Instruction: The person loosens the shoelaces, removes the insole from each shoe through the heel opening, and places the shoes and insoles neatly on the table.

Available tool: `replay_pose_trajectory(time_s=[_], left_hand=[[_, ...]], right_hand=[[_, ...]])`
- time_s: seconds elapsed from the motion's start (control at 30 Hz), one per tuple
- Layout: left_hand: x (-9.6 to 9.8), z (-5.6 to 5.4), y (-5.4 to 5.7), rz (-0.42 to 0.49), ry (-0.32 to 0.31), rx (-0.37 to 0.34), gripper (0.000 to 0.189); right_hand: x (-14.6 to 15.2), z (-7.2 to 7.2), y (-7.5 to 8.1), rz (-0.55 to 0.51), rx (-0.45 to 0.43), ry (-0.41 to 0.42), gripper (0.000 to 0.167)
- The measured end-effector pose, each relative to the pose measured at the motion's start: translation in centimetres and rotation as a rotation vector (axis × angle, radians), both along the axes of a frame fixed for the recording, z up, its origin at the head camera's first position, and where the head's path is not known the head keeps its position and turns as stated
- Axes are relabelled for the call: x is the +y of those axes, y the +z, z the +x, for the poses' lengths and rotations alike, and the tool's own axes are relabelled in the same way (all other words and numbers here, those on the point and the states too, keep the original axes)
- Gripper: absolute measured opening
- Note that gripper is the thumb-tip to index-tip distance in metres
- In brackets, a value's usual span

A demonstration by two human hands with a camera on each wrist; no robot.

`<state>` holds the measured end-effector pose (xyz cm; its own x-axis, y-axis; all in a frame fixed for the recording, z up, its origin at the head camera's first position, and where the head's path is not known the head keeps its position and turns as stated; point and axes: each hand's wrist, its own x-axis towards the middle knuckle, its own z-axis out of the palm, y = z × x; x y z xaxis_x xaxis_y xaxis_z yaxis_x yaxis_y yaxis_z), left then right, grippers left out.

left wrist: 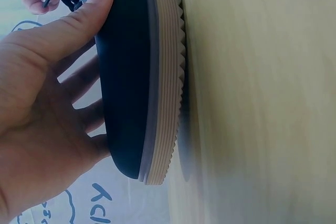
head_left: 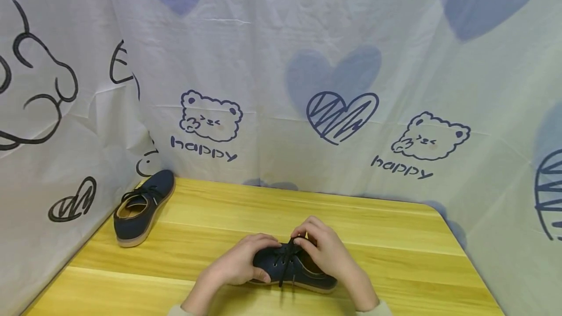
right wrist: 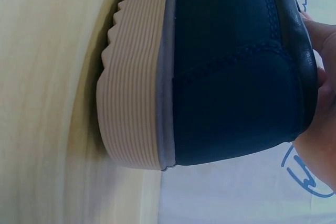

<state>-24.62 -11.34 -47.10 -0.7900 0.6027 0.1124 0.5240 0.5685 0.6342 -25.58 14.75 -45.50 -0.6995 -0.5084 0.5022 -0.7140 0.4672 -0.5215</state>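
A dark navy lace-up shoe with a tan ribbed sole stands on the table, toe to the left and heel to the right. My left hand grips its toe end, thumb on the near side and fingers over the far side; the left wrist view shows the thumb on the upper. At the tongue, my right hand pinches the black shoelace between thumb and forefinger, pulled up from the eyelets. One lace end hangs down the near side. The shoe's heel fills the right wrist view and hides most of that hand.
A matching navy shoe with its lace tied sits at the table's far left, beside the hanging cloth. The yellow wood-grain table is bordered at the back and sides by a white printed cloth.
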Motion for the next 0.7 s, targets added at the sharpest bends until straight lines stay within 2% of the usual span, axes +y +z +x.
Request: replay_pose_trajectory(time_s=[0.43, 0.7], left_hand=[[0.12, 0.10, 0.33, -0.003, 0.002, 0.015, 0.071], [0.12, 0.13, 0.39, -0.009, 0.002, 0.009, 0.071]], right_hand=[[0.11, -0.26, 0.05, -0.044, 0.070, -0.073, 0.013], [0.40, -0.38, 0.11, -0.045, 0.078, -0.091, 0.012]])
